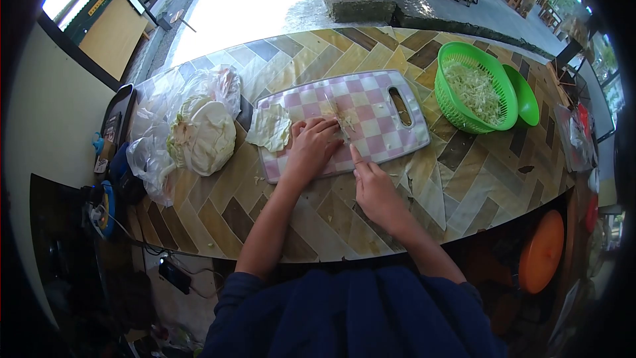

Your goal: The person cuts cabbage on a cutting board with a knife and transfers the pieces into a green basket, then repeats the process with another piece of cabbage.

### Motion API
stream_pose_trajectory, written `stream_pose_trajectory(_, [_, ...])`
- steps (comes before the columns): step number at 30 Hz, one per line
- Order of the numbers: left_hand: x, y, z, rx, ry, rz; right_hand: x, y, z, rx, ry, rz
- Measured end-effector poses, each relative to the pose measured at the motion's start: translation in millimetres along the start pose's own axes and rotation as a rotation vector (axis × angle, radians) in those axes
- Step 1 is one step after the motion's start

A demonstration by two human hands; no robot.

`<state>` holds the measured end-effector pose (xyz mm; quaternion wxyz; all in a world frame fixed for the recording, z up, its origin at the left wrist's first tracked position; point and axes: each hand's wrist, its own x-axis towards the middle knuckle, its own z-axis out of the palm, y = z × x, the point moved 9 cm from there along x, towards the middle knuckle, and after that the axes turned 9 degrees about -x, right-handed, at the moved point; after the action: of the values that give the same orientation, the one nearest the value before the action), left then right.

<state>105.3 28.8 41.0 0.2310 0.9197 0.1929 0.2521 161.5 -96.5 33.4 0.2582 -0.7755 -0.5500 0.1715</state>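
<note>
A pink-and-white checked cutting board (377,149) lies on the table. My right hand (379,192) grips a knife (336,111), its index finger stretched along the handle and the blade pointing away from me. Just left of the blade, my left hand (314,146) presses down with bent fingers on cabbage, which is mostly hidden beneath them. Thin cabbage shreds (348,121) lie beside the blade. At the board's left edge rests a flat piece of cabbage leaf (269,127). Farther left, a partly cut cabbage (207,136) sits on a clear plastic bag (149,159).
To the right stands a green basket (442,96) holding shredded cabbage (474,91), with a green bowl (525,96) beside it. A black tray (118,116) is at the table's left end. An orange stool (542,252) shows below the right edge.
</note>
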Motion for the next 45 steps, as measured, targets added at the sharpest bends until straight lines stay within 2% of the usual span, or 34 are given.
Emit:
stream_pose_trajectory(9, [0.0, 1.2, 3.7, 0.014, 0.07, -0.08, 24.0, 3.8, 10.6, -0.078, 0.01, 0.002])
stream_pose_trajectory(11, [-0.7, 2.5, 3.0, 0.014, 0.107, -0.091, 18.6, 3.3, 1.8, -0.013, 0.034, -0.02])
stream_pose_trajectory(18, [-3.5, 8.1, -1.9, 0.051, -0.001, -0.024, 12.1, 11.1, -17.0, 0.179, 0.143, -0.091])
stream_pose_trajectory(21, [-2.5, 8.4, -1.0, 0.044, -0.006, -0.017, 3.4, 0.8, -16.5, 0.148, 0.19, -0.151])
stream_pose_trajectory(33, [-0.3, 7.3, -2.4, -0.02, 0.001, -0.028, -7.4, -5.0, 4.9, 0.022, -0.007, 0.04])
stream_pose_trajectory(45, [-0.8, 3.7, -0.4, -0.021, 0.038, -0.065, 25.1, 7.2, 10.5, -0.053, 0.025, -0.029])
